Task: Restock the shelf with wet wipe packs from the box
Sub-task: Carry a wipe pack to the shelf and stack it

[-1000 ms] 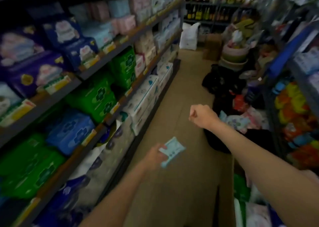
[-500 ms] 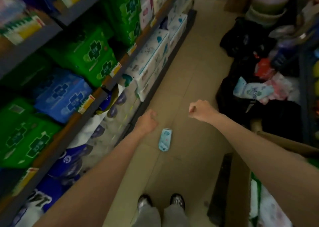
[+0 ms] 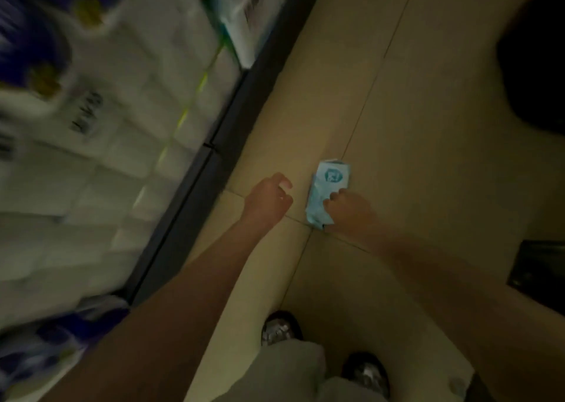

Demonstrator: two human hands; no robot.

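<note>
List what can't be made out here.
- Head view: the right hand covers the lower part of the wet wipe pack; its grip can't be judged.
- Shelf goods: motion blur makes labels unreadable.
- Dark shape, top right: too dim, cut off by the edge.

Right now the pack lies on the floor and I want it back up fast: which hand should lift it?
Right. The right hand already has its fingers on the pack; the left hand hovers beside it, holding nothing.

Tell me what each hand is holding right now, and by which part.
The right hand grips the wipe pack on the floor by its near end. The left hand holds nothing.
</note>
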